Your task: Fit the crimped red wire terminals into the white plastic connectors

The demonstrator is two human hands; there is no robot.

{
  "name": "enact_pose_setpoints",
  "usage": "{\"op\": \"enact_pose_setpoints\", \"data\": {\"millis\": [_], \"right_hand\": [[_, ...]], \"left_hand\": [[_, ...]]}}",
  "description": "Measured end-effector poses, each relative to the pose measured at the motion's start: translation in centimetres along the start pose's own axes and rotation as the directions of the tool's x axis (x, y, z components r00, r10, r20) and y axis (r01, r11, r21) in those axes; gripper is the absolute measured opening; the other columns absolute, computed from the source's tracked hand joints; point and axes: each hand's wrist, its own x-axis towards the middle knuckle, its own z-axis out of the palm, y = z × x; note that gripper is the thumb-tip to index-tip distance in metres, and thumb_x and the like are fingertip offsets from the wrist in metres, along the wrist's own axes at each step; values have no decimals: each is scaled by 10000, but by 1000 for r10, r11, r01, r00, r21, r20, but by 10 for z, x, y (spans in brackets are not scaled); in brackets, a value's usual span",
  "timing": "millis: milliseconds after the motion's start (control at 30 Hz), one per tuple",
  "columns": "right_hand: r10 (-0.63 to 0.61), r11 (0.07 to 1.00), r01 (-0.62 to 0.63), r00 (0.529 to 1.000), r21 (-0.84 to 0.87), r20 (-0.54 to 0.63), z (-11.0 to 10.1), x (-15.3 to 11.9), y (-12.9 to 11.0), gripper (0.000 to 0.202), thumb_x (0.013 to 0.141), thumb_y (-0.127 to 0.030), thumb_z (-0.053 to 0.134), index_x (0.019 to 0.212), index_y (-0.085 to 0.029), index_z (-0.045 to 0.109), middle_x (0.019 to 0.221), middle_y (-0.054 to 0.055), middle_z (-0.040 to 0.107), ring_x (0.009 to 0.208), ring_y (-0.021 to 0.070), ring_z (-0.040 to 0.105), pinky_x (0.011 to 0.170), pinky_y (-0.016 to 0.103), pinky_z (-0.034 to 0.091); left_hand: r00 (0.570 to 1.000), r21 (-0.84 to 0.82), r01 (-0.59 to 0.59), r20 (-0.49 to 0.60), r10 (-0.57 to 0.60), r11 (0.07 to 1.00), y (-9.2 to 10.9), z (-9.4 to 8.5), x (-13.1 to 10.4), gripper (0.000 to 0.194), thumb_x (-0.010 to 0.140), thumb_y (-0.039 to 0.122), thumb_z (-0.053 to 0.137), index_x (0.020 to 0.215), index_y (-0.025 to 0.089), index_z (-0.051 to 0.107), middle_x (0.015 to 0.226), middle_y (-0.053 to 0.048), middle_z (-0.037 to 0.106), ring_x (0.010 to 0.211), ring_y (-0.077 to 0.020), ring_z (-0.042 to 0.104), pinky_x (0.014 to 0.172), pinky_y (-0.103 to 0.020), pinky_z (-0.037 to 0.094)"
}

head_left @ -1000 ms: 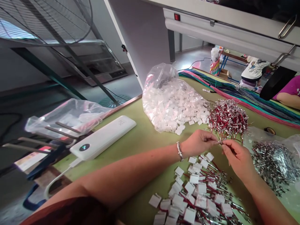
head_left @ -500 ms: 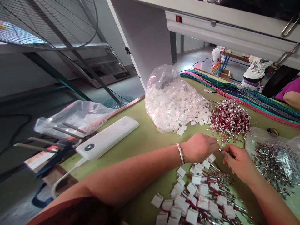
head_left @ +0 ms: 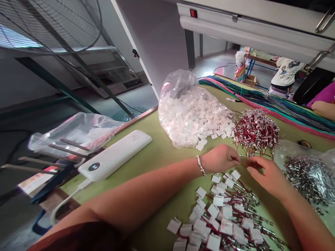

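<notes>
My left hand (head_left: 221, 158), a bracelet at its wrist, is closed in a pinch above the green tabletop. Close beside it, my right hand (head_left: 267, 176) also pinches, thumb against forefinger. A short thin wire (head_left: 244, 165) spans the small gap between the fingertips; its ends are hidden in them. Below the hands lie many white plastic connectors (head_left: 218, 200) with red wires and metal-tipped ends. Just beyond stands a heap of red wires with metal terminals (head_left: 256, 130). A clear bag of white connector housings (head_left: 193, 115) spills open left of that heap.
A white power bank (head_left: 115, 155) with a cable lies at the left table edge, beside metal prongs (head_left: 65, 150) and a plastic bag (head_left: 78, 130). Right is a bag of metal-ended parts (head_left: 309, 177). Bundled coloured wires (head_left: 274, 108) run along the back. A person (head_left: 286, 73) is beyond.
My hands have shifted slightly up and left in view, and a thin wire now shows between the fingertips where a small pale tip showed before. The camera view has shifted slightly.
</notes>
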Motion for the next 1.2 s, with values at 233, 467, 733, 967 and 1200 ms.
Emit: {"op": "enact_pose_setpoints", "data": {"millis": [233, 467, 733, 967, 1200], "right_hand": [[-11, 999, 18, 990, 45, -139, 7, -3, -4, 275, 888, -389, 440, 753, -225, 615, 573, -5, 578, 537, 148, 512, 523, 265, 394], [97, 965, -70, 991, 253, -97, 4, -4, 3, 271, 889, -446, 436, 855, -219, 581, 593, -15, 576, 537, 143, 491, 515, 252, 386], [46, 979, -1, 976, 205, -215, 6, -6, 5, 284, 850, -452, 503, 763, -226, 650, 556, -12, 542, 542, 152, 510, 515, 258, 415], [-53, 984, 99, 956, 149, -288, 6, -6, 4, 217, 842, -383, 541, 821, -228, 691, 803, 38, 694, 734, 190, 609, 678, 304, 464], [128, 858, -141, 990, 493, 61, 4, -8, 3, 355, 868, -509, 491, 765, -192, 612, 487, -67, 365, 464, 90, 310, 448, 228, 224]], "left_hand": [[942, -555, 269, -19, -335, 787, 6, 1, 3, 258, 771, 259, 646, 1015, 180, 675, 850, -24, 645, 682, -98, 530, 612, -228, 415], [919, -894, 273, 134, -370, 356, -2, -5, 5, 269, 764, -37, 454, 785, 128, 665, 833, -32, 648, 773, -84, 582, 742, -220, 462], [924, -832, 340, 206, -323, 439, 0, 2, 2, 137, 836, 111, 602, 942, 161, 531, 790, -32, 705, 656, -102, 659, 673, -254, 495], [903, -820, 376, 218, -371, 432, 0, 2, 1, 108, 796, 171, 678, 778, 129, 580, 728, -38, 703, 566, -80, 642, 523, -203, 430], [898, -840, 384, 242, -367, 385, 2, 3, 1, 125, 789, 192, 702, 790, 127, 596, 656, -29, 695, 579, -92, 650, 527, -201, 434]]}}
